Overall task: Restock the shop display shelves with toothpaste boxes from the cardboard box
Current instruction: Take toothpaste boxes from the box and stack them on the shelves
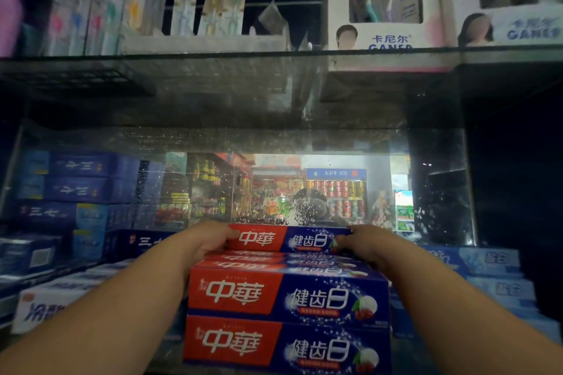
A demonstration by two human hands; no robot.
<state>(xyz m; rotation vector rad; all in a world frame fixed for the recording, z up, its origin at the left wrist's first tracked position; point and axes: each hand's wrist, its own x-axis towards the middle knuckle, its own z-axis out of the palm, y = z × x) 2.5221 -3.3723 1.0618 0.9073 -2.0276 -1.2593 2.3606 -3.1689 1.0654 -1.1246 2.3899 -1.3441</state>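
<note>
Both hands grip one red-and-blue toothpaste box by its ends: the left hand curls round the red end with its thumb on the front face, and the right hand clasps the blue end. The box sits on top of a stack of matching boxes on the lower shelf. Dark blue boxes stand at the left, and toothbrush packs stand on the glass shelf above.
</note>
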